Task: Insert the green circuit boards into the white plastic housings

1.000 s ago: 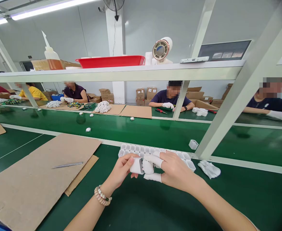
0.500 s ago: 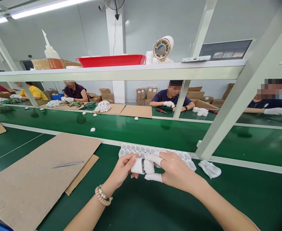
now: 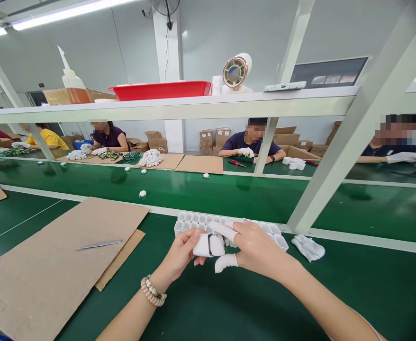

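Note:
My left hand (image 3: pixel 183 248) pinches a small white plastic housing (image 3: pixel 202 245) between thumb and fingers. At its right end sits a rounded white piece (image 3: pixel 217 245) with dark edging; whether the two are fully joined I cannot tell. My right hand (image 3: pixel 252 244) wears white finger cots. Its thumb and fingers are spread around the right end of the piece, the thumb apart from it below; the upper fingers may brush its top. Just behind both hands lies a row of white square cups (image 3: pixel 197 219), partly hidden by the right hand.
A cardboard sheet (image 3: pixel 62 255) with metal tweezers (image 3: pixel 99 245) on it lies at left. A crumpled white glove (image 3: pixel 308 247) is at right, near a slanting post (image 3: pixel 321 180). Beyond runs a green belt (image 3: pixel 179 189) carrying small white parts; co-workers sit across. A shelf (image 3: pixel 179 110) spans above.
My right thumb and fingers have spread and loosened from the white piece, so more of its dark edging shows. Small parts on the belt have shifted slightly right.

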The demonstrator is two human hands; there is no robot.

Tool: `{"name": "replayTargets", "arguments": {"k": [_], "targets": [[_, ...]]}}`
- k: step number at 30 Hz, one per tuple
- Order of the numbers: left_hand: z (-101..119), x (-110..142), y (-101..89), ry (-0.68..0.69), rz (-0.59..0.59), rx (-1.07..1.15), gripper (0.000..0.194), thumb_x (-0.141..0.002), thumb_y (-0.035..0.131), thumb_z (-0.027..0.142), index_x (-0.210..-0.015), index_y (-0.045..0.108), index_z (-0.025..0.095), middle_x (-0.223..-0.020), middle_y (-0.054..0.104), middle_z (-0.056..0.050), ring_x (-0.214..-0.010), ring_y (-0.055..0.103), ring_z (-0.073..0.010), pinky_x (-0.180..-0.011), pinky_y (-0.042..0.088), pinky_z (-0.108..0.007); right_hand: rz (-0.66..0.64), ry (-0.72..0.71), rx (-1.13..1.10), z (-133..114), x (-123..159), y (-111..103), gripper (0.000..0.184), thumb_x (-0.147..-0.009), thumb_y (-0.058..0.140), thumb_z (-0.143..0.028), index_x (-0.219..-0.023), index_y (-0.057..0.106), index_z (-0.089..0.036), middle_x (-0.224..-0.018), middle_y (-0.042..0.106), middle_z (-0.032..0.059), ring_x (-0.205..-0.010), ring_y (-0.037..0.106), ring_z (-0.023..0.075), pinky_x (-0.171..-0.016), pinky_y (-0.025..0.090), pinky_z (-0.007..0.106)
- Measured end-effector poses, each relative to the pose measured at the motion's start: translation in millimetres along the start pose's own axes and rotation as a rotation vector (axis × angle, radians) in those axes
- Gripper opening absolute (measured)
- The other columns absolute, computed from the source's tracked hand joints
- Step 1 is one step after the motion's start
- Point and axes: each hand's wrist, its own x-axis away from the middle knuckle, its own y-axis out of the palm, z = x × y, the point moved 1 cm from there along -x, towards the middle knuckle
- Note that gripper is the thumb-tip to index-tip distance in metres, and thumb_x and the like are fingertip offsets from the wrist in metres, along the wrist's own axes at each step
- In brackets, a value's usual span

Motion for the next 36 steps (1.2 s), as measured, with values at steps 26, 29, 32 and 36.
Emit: {"name": "replayTargets", "arguments": {"k": [26, 29, 32, 36], "targets": [[-2.8, 4.2, -2.1, 0.055, -0.088, 0.082, 0.043, -0.084, 0.063, 0.051, -0.103, 0.066, 0.012, -0.072, 0.065, -0.005, -0.050, 0.061, -0.0103, -0.044, 0.044, -0.018, 0.170, -0.247, -0.018, 0.9, 1.9, -15.0, 0.040, -0.093, 0.052, -0.051, -0.107, 0.065, -0.016, -0.062, 0.057, 0.0032, -0.064, 0.055, 0.0182, -0.060, 0.036, 0.030], [-4.4, 3.8, -2.1, 0.054, -0.090, 0.101, 0.043, -0.084, 0.063, 0.050, -0.103, 0.066, 0.012, -0.070, 0.065, -0.004, -0.050, 0.061, -0.0101, -0.043, 0.043, -0.017, 0.161, -0.249, -0.021, 1.7, 1.4, -16.1, 0.043, -0.093, 0.052, -0.052, -0.113, 0.063, -0.015, -0.061, 0.056, 0.0025, -0.063, 0.054, 0.0183, -0.059, 0.034, 0.030], [-5.3, 3.7, -2.1, 0.061, -0.090, 0.118, 0.043, -0.085, 0.062, 0.050, -0.102, 0.066, 0.011, -0.069, 0.063, -0.004, -0.049, 0.060, -0.0099, -0.042, 0.043, -0.017, 0.163, -0.233, -0.020, 0.9, 0.8, -17.2, 0.041, -0.095, 0.051, -0.046, -0.119, 0.059, -0.014, -0.060, 0.056, 0.0018, -0.060, 0.052, 0.0182, -0.056, 0.031, 0.030], [-5.3, 3.9, -0.3, 0.052, -0.091, 0.127, 0.044, -0.085, 0.062, 0.050, -0.102, 0.065, 0.010, -0.066, 0.062, -0.003, -0.049, 0.060, -0.0104, -0.042, 0.043, -0.017, 0.186, -0.239, -0.024, 0.1, 0.6, -17.1, 0.037, -0.097, 0.048, -0.040, -0.120, 0.058, -0.013, -0.060, 0.056, 0.0020, -0.058, 0.052, 0.0190, -0.055, 0.030, 0.032]]}}
